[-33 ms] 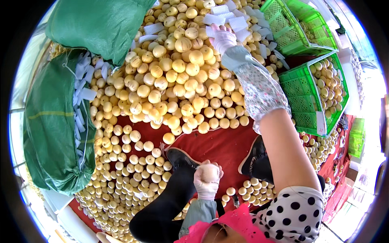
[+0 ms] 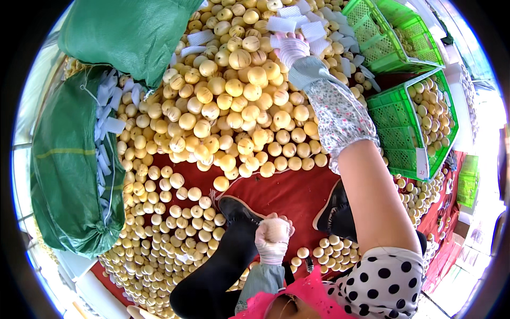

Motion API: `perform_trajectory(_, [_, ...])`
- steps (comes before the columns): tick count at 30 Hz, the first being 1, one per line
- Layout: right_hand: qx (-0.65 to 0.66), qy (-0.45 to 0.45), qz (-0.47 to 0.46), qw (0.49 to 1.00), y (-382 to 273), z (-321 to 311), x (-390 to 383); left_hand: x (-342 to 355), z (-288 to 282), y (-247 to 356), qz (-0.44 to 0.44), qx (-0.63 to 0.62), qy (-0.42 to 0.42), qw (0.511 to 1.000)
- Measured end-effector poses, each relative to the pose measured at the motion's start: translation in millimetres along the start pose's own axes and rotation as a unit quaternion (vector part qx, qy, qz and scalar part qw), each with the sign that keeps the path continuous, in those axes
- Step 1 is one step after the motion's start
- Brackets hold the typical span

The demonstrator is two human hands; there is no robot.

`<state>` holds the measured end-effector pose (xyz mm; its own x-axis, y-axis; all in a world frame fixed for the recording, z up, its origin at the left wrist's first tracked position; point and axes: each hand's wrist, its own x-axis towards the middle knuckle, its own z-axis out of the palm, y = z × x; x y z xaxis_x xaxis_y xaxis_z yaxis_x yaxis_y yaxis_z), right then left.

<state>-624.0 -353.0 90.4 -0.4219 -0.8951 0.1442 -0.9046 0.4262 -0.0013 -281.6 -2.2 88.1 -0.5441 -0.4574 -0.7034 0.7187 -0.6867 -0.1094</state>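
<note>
My left hand (image 2: 271, 242), in a pale glove with bare fingertips, is closed around a whitish round fruit (image 2: 277, 231) in front of my body. Its surface looks covered in white foam netting, though the detail is blurred. Stretched far forward, my right hand (image 2: 291, 49) wears a similar glove and has its fingers apart. Its fingertips touch the white foam net sleeves (image 2: 281, 24) lying on the fruit heap; no firm hold shows. Around and below that hand spreads a large heap of round yellow fruits (image 2: 234, 101), some with dark stripes, like pepino melons.
Green woven sacks (image 2: 74, 170) stand at the left, one with white foam sleeves spilling from its mouth. Green plastic crates (image 2: 396, 127) stand at the right, one holding fruit. Red cloth (image 2: 271, 194) lies under my black shoes (image 2: 236, 209), with loose fruits on both sides.
Hardly anything differs. My right hand and forearm have shifted very slightly left; my left hand still grips the fruit in nearly the same place.
</note>
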Motion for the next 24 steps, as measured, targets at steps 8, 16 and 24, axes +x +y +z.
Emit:
perform_trajectory(8, [0.517,-0.272,0.019,0.811,-21.1,-56.4,-186.5,-5.2,-6.7,20.5,0.093,0.156,0.062,0.981])
perform_trajectory(16, [0.612,-0.453,0.065,0.646,-24.3,-121.6,-365.3,-30.8,38.5,16.4,0.076,0.282,-0.138,0.946])
perform_trajectory(24, [0.749,-0.264,0.144,0.591,-27.8,-136.6,-397.6,-31.3,21.9,8.8,0.024,0.265,-0.171,0.949])
